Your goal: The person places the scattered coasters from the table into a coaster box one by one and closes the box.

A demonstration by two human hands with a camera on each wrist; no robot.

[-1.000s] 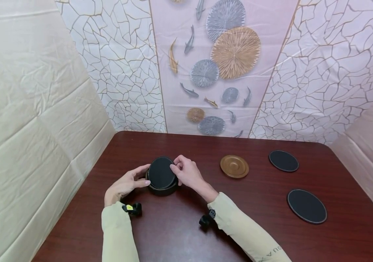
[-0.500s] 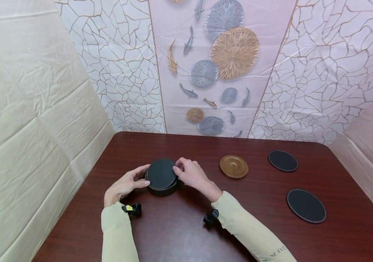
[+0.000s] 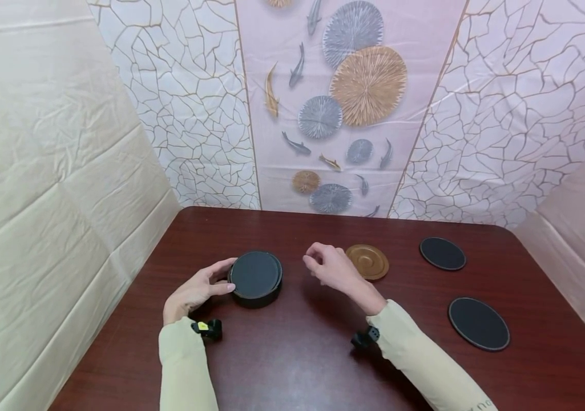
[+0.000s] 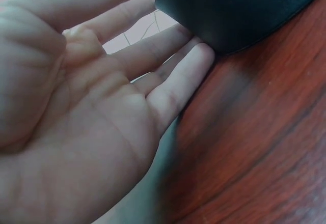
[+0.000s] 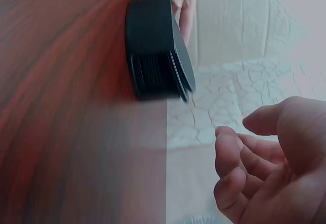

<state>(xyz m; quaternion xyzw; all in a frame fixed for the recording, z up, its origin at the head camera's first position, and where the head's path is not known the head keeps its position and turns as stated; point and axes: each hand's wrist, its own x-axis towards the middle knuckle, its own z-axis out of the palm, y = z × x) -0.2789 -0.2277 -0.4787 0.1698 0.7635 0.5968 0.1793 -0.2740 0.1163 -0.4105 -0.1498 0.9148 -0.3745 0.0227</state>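
A round black coaster holder [image 3: 256,299] stands on the table at centre-left. My left hand [image 3: 194,291] holds its left side, thumb in front and fingers behind. In the left wrist view, fingertips touch the dark wall of the holder [image 4: 239,15]. A black coaster [image 3: 255,274] lies on top, a little off-centre. The right wrist view shows a gap in the holder's side [image 5: 150,71] with stacked edges inside, and thin discs jutting past the top rim. My right hand [image 3: 335,268] hovers to the right, fingers loosely bent and holding nothing.
A brown round wooden disc [image 3: 367,262] lies just beyond my right hand, partly hidden by it. Two black coasters [image 3: 443,253] lie flat farther right, one behind the other. The dark red table [image 3: 282,365] ends against a patterned cloth backdrop [image 3: 200,114].
The right hand has let go of the black coaster and moved right, away from the holder. That coaster has gone down flatter on top. The left hand has stayed in place.
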